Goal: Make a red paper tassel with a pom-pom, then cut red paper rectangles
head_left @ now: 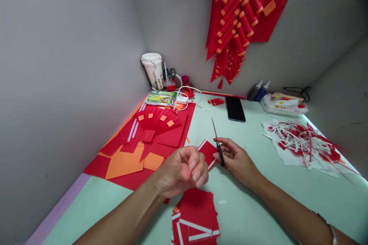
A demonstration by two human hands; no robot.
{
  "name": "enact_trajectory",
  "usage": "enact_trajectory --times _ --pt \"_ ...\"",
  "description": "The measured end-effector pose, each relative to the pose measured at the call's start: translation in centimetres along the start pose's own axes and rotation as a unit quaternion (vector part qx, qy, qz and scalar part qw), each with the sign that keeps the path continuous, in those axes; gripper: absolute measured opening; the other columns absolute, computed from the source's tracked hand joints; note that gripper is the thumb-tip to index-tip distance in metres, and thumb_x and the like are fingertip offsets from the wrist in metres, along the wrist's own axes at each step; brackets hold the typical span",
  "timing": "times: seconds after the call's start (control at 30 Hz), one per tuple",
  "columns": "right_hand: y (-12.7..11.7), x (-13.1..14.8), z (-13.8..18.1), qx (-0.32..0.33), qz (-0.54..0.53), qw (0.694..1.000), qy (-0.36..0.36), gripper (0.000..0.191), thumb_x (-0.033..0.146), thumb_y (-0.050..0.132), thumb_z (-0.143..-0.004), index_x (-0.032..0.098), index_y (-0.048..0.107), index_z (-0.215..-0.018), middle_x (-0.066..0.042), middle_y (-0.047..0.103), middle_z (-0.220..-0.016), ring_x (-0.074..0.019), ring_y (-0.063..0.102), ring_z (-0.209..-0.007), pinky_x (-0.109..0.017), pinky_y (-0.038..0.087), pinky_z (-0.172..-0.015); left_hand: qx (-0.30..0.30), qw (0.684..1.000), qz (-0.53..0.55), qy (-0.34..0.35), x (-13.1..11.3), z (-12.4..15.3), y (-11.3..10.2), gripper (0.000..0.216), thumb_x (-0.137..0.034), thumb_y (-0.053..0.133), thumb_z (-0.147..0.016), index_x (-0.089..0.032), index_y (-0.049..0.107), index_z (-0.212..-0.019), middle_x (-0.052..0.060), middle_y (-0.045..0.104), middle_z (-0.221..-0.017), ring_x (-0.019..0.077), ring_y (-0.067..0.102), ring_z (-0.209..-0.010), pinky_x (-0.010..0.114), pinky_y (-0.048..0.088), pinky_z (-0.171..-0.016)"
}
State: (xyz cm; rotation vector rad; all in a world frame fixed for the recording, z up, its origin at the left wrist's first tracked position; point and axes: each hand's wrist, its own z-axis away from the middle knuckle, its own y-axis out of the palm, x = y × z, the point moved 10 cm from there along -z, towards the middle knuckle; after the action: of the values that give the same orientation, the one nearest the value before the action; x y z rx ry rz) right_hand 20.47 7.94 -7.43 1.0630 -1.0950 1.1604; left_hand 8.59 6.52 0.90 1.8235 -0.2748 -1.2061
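Observation:
My right hand (237, 160) is closed around the black handles of a pair of scissors (220, 154), whose blades point away from me and look shut. Under the scissors lies a red paper piece (207, 152) with white strips along two edges. My left hand (184, 168) hovers left of it, fingers curled and thumb pressed to them in a pinch; whatever is in the pinch is too small or hidden to tell. Just below that hand sits a stack of red paper pieces (198, 206), several edged with white strips.
Red and orange paper sheets (126, 162) and a pleated red fan (156, 118) cover the left side. A phone (235, 109), red paper rolls (217, 101) and a white cup (152, 69) stand or lie farther back. Paper scraps (304, 143) are heaped right. Red decorations (238, 15) hang on the wall.

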Motion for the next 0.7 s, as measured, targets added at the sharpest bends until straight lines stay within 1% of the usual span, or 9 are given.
enact_trajectory --times 0.23,0.33,0.4,0.53,0.6,0.63,0.67,0.7 --pt "0.0 0.2 0.1 -0.006 0.002 1.0 -0.001 0.05 0.033 0.077 -0.069 0.019 0.057 -0.113 0.006 0.05 -0.068 -0.0085 0.043 -0.055 -0.021 0.035 -0.047 -0.015 1.0 0.006 -0.003 0.2 0.0 -0.7 0.036 -0.034 0.083 -0.064 -0.015 0.053 -0.059 -0.004 0.053 -0.052 0.008 0.048 -0.046 0.023 0.033 -0.049" --pt "0.0 0.2 0.2 -0.007 -0.002 1.0 -0.001 0.05 0.033 0.076 -0.069 0.019 0.058 -0.113 0.006 0.05 -0.068 -0.0087 0.044 -0.055 -0.022 0.036 -0.048 -0.036 0.999 0.011 0.003 0.1 0.1 -1.0 0.027 -0.031 0.081 -0.067 -0.015 0.06 -0.062 -0.002 0.055 -0.053 0.0083 0.049 -0.047 0.022 0.035 -0.049" --pt "0.0 0.3 0.2 -0.007 -0.003 1.0 -0.001 0.05 0.034 0.076 -0.069 0.019 0.057 -0.113 0.006 0.049 -0.068 -0.0085 0.043 -0.055 -0.021 0.036 -0.048 -0.06 0.998 0.005 0.008 0.0 0.1 -1.4 0.024 -0.03 0.081 -0.067 -0.015 0.063 -0.063 -0.002 0.055 -0.054 0.0081 0.049 -0.048 0.021 0.035 -0.048" --pt "-0.4 0.3 0.1 -0.022 -0.008 1.0 0.001 0.052 0.036 0.078 -0.067 0.019 0.057 -0.112 0.007 0.049 -0.067 -0.0078 0.042 -0.053 -0.02 0.036 -0.045 -0.129 0.991 -0.039 0.015 -0.7 0.1 -2.8 0.022 -0.034 0.079 -0.069 -0.016 0.066 -0.068 -0.003 0.052 -0.049 0.0068 0.044 -0.044 0.021 0.033 -0.048" --pt "-0.9 0.3 0.0 -0.035 -0.018 0.999 -0.004 0.053 0.038 0.078 -0.068 0.02 0.057 -0.113 0.006 0.05 -0.068 -0.008 0.043 -0.054 -0.019 0.036 -0.044 -0.182 0.978 -0.104 0.028 -1.6 0.3 -3.8 0.02 -0.035 0.074 -0.074 -0.016 0.068 -0.073 -0.006 0.046 -0.043 0.0062 0.038 -0.042 0.021 0.031 -0.049" --pt "-1.2 0.3 -0.1 -0.043 -0.025 0.999 -0.008 0.053 0.038 0.077 -0.069 0.02 0.056 -0.114 0.006 0.052 -0.069 -0.0084 0.044 -0.055 -0.019 0.036 -0.044 -0.222 0.962 -0.152 0.036 -2.3 0.6 -4.5 0.019 -0.035 0.072 -0.076 -0.017 0.068 -0.075 -0.006 0.043 -0.042 0.006 0.036 -0.042 0.021 0.031 -0.049" --pt "-1.5 0.3 -0.2 -0.052 -0.032 0.998 -0.011 0.053 0.039 0.077 -0.07 0.02 0.056 -0.115 0.005 0.053 -0.07 -0.0088 0.046 -0.056 -0.018 0.036 -0.044 -0.267 0.94 -0.207 0.044 -3.0 1.0 -5.3 0.018 -0.035 0.07 -0.078 -0.017 0.069 -0.079 -0.007 0.042 -0.043 0.0059 0.035 -0.043 0.021 0.031 -0.05" --pt "-1.9 0.2 -0.3 -0.061 -0.04 0.997 -0.012 0.053 0.039 0.076 -0.072 0.021 0.055 -0.116 0.005 0.054 -0.071 -0.0092 0.047 -0.058 -0.018 0.036 -0.044 -0.311 0.912 -0.263 0.052 -3.7 1.4 -5.9 0.017 -0.034 0.069 -0.078 -0.018 0.069 -0.085 -0.006 0.045 -0.048 0.0063 0.037 -0.046 0.021 0.032 -0.051"
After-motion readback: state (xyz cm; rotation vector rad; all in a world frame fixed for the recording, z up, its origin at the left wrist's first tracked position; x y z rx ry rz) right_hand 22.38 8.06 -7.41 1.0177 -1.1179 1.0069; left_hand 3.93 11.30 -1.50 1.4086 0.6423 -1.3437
